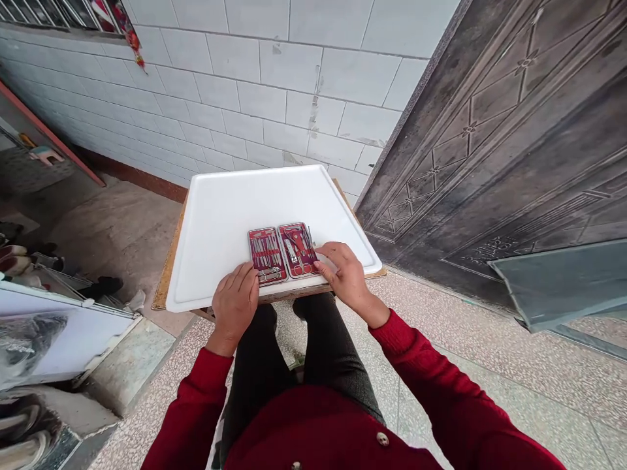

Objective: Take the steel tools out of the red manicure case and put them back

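Observation:
An open manicure set (283, 254) lies on a white board (230, 209), its two red-lined halves spread side by side. The left half holds a row of slim metal tools. In the right half are a nail clipper (291, 251), small scissors and thin tools. My left hand (236, 297) is closed at the set's lower left edge, fingers together and the thumb mostly hidden. At the right edge, my right hand (345, 274) has its thumb and index finger against the case, gripping it at the side.
The board rests on a wooden table (169, 274) near a white tiled wall (289, 91). A dark patterned metal door (465, 143) stands at right. To the left are a white-sided cabinet (59, 339) and assorted clutter. My legs are under the table's near edge.

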`<state>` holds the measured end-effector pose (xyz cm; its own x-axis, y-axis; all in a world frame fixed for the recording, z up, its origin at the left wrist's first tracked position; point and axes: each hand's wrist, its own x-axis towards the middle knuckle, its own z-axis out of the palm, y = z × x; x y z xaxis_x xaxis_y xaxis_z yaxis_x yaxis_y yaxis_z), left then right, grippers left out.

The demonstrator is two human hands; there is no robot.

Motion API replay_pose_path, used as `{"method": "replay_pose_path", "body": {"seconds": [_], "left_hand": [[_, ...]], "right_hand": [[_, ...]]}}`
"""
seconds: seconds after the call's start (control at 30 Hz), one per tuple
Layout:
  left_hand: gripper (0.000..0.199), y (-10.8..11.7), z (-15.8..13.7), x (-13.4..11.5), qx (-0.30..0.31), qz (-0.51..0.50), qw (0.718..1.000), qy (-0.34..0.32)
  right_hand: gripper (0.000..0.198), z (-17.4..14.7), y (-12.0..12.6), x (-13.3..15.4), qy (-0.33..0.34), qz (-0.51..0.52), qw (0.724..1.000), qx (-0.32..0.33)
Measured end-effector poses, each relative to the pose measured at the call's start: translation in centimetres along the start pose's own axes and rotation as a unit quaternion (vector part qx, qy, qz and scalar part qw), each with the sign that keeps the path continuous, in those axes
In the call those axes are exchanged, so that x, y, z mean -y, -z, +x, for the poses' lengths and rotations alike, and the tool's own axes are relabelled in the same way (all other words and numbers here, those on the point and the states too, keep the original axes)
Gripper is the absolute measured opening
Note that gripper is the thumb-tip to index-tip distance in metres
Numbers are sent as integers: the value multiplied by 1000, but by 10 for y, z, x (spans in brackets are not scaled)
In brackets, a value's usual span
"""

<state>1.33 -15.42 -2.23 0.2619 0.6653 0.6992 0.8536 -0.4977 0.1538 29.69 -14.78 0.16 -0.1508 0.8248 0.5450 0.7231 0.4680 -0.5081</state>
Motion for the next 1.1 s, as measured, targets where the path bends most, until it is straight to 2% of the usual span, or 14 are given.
{"method": "replay_pose_path", "body": {"seconds": [0.1,0.4,0.67,0.97,1.1], "left_hand": [[26,-2,-1,2,9,-11,1000,7],[24,3,4,2,12,10,1000,-15],[26,8,7,-1,24,4,1000,-18],[25,8,14,17,20,15,1000,8],[26,9,15,20,23,17,999,15]], "right_hand": [[33,-7,4,-12,-32,-16,999,15],[38,-10,-6,-4,-5,-76,996,36],[34,-3,-2,-11,-15,-32,997,64],[32,23,-27,-8,7,-18,997,80],[33,27,-31,-10,18,-21,997,76]]}}
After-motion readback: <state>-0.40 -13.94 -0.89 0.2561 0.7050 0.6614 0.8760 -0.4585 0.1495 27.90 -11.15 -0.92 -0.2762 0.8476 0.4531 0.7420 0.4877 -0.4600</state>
